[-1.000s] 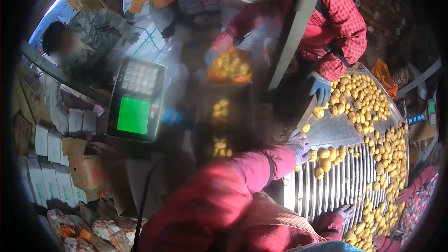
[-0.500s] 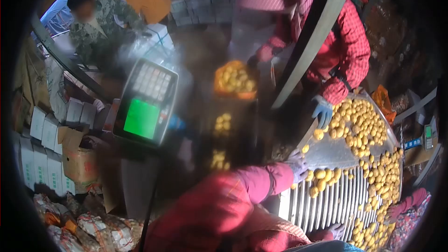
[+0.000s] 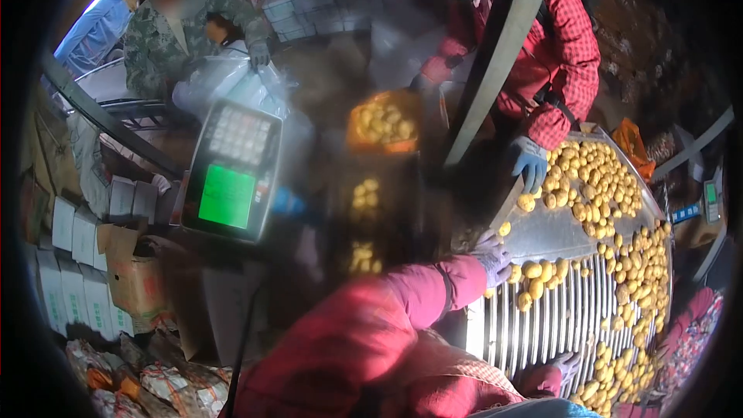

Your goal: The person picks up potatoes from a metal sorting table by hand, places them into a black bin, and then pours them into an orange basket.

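Observation:
My left hand (image 3: 493,258), in a purple-grey glove, reaches out from a red sleeve (image 3: 333,333) to the near edge of a metal sorting table. Its fingers are apart beside a few yellow potatoes (image 3: 534,271). Lower down, my right hand (image 3: 567,364), also gloved, lies over the slatted part (image 3: 534,325) of the table with its fingers spread. No object shows in either hand. More potatoes (image 3: 607,375) lie just to the right of it.
A co-worker's blue-gloved hand (image 3: 530,166) rests by the potato pile. A metal post (image 3: 503,54) crosses the view. Left of centre stands a scale with a green display (image 3: 227,196); behind it a person in camouflage (image 3: 166,39) holds a plastic bag (image 3: 240,81). Potatoes fill an orange-lined crate (image 3: 383,122).
The person in camouflage has shifted and now has a hand raised on the plastic bag. The person in orange is mostly hidden. The view has shifted slightly; my hands are nearly unchanged.

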{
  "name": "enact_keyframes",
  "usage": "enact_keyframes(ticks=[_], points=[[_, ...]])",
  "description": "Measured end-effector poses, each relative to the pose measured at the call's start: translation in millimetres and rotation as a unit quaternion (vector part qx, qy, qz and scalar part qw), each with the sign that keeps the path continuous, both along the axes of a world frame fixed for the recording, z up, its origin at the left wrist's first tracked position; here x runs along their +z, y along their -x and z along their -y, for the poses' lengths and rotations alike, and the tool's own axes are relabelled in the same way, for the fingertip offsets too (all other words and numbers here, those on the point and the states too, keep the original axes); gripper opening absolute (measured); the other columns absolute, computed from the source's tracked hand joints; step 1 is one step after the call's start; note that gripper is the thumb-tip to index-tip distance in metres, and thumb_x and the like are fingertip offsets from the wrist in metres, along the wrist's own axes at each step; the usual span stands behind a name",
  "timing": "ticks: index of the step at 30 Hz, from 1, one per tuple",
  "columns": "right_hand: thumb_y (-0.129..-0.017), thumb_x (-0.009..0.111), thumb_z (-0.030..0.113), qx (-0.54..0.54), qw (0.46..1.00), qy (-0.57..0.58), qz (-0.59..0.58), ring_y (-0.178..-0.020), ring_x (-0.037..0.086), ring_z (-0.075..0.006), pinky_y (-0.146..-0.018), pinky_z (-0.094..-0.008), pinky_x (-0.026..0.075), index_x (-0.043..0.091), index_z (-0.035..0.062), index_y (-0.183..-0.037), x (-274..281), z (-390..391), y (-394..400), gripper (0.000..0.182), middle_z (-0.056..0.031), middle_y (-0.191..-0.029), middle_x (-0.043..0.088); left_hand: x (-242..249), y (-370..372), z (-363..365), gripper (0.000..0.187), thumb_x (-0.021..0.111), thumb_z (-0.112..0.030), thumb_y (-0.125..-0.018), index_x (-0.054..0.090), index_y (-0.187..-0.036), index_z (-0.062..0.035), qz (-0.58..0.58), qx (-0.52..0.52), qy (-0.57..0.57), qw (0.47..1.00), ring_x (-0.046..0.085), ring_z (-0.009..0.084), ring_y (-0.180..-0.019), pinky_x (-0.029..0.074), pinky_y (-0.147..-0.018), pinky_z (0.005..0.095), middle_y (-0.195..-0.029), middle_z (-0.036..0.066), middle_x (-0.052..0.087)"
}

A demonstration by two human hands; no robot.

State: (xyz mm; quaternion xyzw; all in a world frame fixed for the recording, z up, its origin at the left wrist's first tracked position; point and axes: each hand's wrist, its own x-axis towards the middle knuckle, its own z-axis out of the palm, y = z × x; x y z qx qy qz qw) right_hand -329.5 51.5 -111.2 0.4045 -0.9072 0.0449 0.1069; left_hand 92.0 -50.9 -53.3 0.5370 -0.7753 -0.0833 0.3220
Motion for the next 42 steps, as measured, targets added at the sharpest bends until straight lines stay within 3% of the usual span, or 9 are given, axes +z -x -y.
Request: enact_keyframes(ticks=[9, 14, 20, 26, 42], points=[[-0.090, 0.039, 0.046, -0.039, 0.999, -0.034, 0.003, -0.120, 0.042, -0.0216, -0.099, -0.0374, 0.033, 0.047, 0.0256, -0.129, 12, 4, -10, 0.044, -0.0037, -0.129, 0.048, 1, -4, 1, 0.027, 0.055, -0.034, -0.069, 0.059, -0.076, -0.0077, 0.017, -0.013, -0.028, 0.999, 0.047, 0.0321, -0.100, 0.029, -0.093, 0.0503, -0.085, 0.010, 0.058], [-0.090, 0.040, 0.046, -0.040, 0.999, -0.010, -0.018, -0.121, 0.042, -0.0206, -0.098, -0.0372, 0.034, 0.048, 0.0259, -0.127, -12, 3, 9, 0.043, -0.0025, -0.130, 0.048, 4, -4, 0, 0.028, 0.055, -0.035, -0.070, 0.059, -0.079, -0.0084, 0.040, -0.009, -0.027, 0.999, 0.046, 0.0317, -0.100, 0.028, -0.093, 0.0497, -0.090, 0.010, 0.056], [-0.090, 0.041, 0.045, -0.020, 0.999, -0.025, -0.013, -0.120, 0.043, -0.0209, -0.098, -0.0370, 0.034, 0.050, 0.0247, -0.126, 4, 4, -1, 0.042, -0.0035, -0.129, 0.048, 8, -5, 1, 0.030, 0.055, -0.035, -0.069, 0.060, -0.082, -0.0081, 0.045, -0.015, -0.033, 0.998, 0.047, 0.0302, -0.100, 0.028, -0.094, 0.0489, -0.092, 0.010, 0.055], [-0.090, 0.041, 0.044, -0.006, 1.000, -0.008, -0.010, -0.119, 0.043, -0.0227, -0.097, -0.0369, 0.036, 0.049, 0.0221, -0.127, -4, 1, 9, 0.044, -0.0057, -0.129, 0.048, 3, -5, 3, 0.030, 0.054, -0.036, -0.069, 0.062, -0.075, -0.0075, 0.045, -0.011, -0.024, 0.999, 0.048, 0.0290, -0.097, 0.028, -0.094, 0.0481, -0.088, 0.010, 0.057], [-0.088, 0.040, 0.049, -0.010, 0.999, -0.018, 0.025, -0.122, 0.040, -0.0254, -0.100, -0.0374, 0.032, 0.045, 0.0220, -0.130, 8, 2, 1, 0.050, -0.0092, -0.130, 0.046, 11, -5, 3, 0.033, 0.052, -0.037, -0.073, 0.061, -0.087, -0.0080, 0.065, -0.011, -0.083, 0.994, 0.046, 0.0282, -0.106, 0.023, -0.100, 0.0479, -0.097, 0.010, 0.056]])
